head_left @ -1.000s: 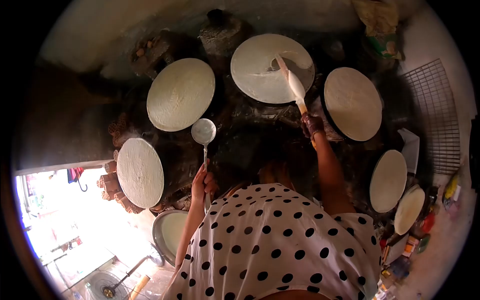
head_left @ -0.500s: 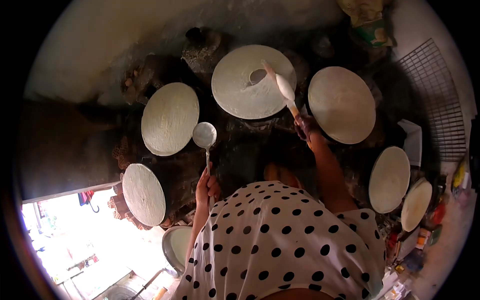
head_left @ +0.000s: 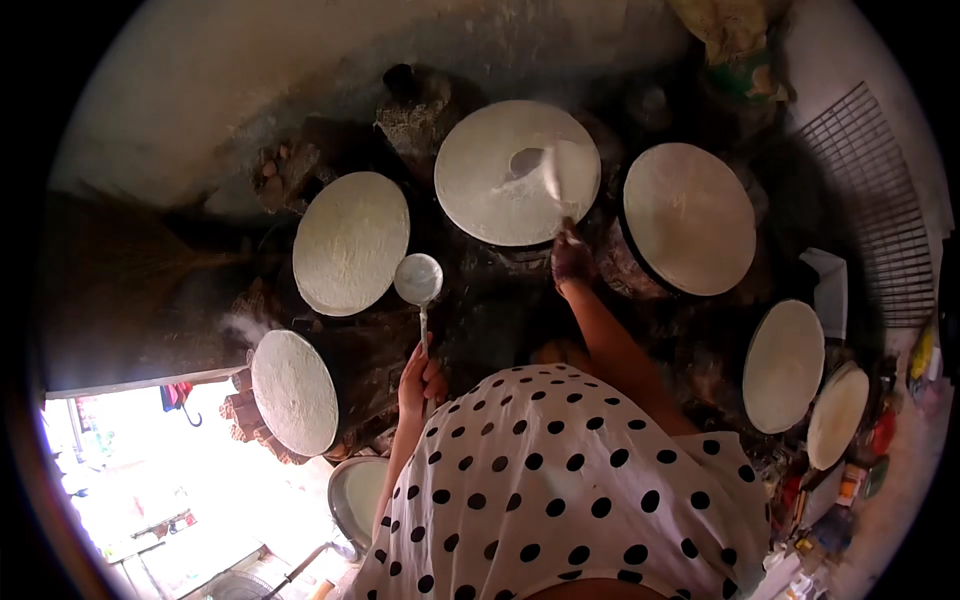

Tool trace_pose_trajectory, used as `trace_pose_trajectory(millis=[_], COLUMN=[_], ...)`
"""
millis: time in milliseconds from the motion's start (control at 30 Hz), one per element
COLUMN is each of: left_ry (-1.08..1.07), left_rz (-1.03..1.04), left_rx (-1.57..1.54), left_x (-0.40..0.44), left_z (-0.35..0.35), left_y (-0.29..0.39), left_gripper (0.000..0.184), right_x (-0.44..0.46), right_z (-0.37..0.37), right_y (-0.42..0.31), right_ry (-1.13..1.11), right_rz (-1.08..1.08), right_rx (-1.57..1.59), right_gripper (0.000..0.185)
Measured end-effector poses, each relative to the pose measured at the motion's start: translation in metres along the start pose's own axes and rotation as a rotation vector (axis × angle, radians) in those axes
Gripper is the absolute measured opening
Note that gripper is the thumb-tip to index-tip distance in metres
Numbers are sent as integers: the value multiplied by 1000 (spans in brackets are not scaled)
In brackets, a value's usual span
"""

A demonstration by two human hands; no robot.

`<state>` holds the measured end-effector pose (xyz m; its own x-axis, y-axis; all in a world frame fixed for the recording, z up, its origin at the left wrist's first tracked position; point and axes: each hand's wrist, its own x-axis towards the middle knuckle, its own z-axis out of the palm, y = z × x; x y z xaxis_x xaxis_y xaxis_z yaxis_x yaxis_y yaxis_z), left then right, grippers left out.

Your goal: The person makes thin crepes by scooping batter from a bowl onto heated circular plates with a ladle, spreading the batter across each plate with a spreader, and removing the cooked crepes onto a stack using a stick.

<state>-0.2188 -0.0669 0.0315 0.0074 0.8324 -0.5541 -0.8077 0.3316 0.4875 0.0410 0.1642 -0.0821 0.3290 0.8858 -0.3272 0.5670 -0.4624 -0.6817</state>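
Note:
My left hand [head_left: 418,382] is closed around the handle of a metal ladle [head_left: 418,279]. The ladle's round bowl points away from me and has a whitish coating. Farther forward, my right hand [head_left: 573,258] grips a batter-coated spatula [head_left: 555,172], its blade blurred by motion. That blade lies over the right half of the middle round griddle [head_left: 470,205], which is spread with pale batter. Near the griddle's centre a dark bare patch [head_left: 524,162] shows. My right fingers are wrapped round the handle just below the griddle's near edge.
Batter-coated rounds stand at left [head_left: 352,243], lower left [head_left: 294,392], right [head_left: 689,219] and lower right [head_left: 784,366]. A bowl of pale liquid [head_left: 360,500] sits by my left elbow. A wire rack [head_left: 875,205] leans on the right wall. Steam rises at left.
My right hand has moved left and slightly up, bringing the spatula more upright over the middle griddle. The bare patch has changed shape. My left hand still holds the ladle; the whole view shifted slightly.

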Motion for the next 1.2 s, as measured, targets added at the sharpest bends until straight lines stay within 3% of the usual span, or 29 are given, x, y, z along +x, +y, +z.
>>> trace_pose_trajectory(millis=[33, 67, 167, 233, 267, 333, 367, 433, 467, 500, 567, 600, 633, 700, 733, 767, 833, 867, 933, 967, 1033, 1100, 1167, 1200], left_ry=[-4, 1, -64, -51, -33, -37, -45, -38, -28, -20, 72, 80, 68, 48, 45, 19, -24, -42, 27, 36, 75, 173, 113, 135], left_rz=[-41, -51, -62, -40, -26, -40, -58, -103, -141, -140, -168, -169, -197, -217, -211, -166, -78, -35, 56, 57, 157, 177, 173, 102], left_rx=[2, 55, 99, 112, 137, 144, 155, 143, 125, 126, 198, 195, 268, 408, 478, 537, 629, 663, 806, 797, 689, 624, 748, 532], left_x=[1, 3, 5, 0, -7, -4, -3, 3, 5, 5, 11, 17, 26, 52, 68, 87, 131, 150, 170, 182, 203, 211, 202, 215], left_z=[-2, -4, -10, 4, 6, -1, -4, -8, -8, -3, 14, 18, 23, 36, 44, 49, 55, 59, 84, 91, 100, 117, 135, 129], left_y=[-1, -2, -5, -5, -5, -7, -11, -13, -13, -13, -11, -9, -6, 1, 6, 10, 13, 14, 15, 9, -5, -21, -27, -26], left_gripper=[39, 38, 38, 38, 37, 37, 37, 36, 36, 36, 35, 35, 34, 34, 34, 30, 22, 18, 20, 20, 18, 17, 11, 13], right_x=[-18, -15, 37, 47, 47, 48, 49, 24, 47, 63, 66, 82, 84, 77, 49, 37, 23, 12, -11, -23, -40, -58, -44, -27], right_z=[-8, -18, -17, -31, -16, 20, 17, -24, -19, -18, -33, -20, -12, -9, -38, -47, -68, -72, -74, -55, -10, 13, 51, 52], right_y=[-23, -31, -1, 20, 41, 72, 73, 22, 29, 25, 7, 27, 41, 61, 50, 62, 89, 94, 94, 92, 82, 42, 33, 29], right_ry=[7, -146, -184, -64, -77, 4, 1, -136, -74, -76, -73, -101, -105, -324, -375, -379, -14, -23, 247, 224, 216, -56, -48, -281], right_rz=[-80, -162, -347, 107, 107, -196, -193, -388, -430, -195, 25, -196, -195, -443, -332, -330, -707, -709, -565, -275, -254, -157, -331, -24], right_rx=[9, -3, -41, 249, 237, 335, 333, 181, 156, 343, 376, 344, 342, 276, 49, 41, -287, -293, -95, -270, -188, -85, 70, 253], right_gripper=[50, 48, 49, 47, 47, 41, 41, 39, 41, 42, 42, 41, 41, 41, 38, 38, 37, 37, 38, 41, 41, 39, 41, 44])
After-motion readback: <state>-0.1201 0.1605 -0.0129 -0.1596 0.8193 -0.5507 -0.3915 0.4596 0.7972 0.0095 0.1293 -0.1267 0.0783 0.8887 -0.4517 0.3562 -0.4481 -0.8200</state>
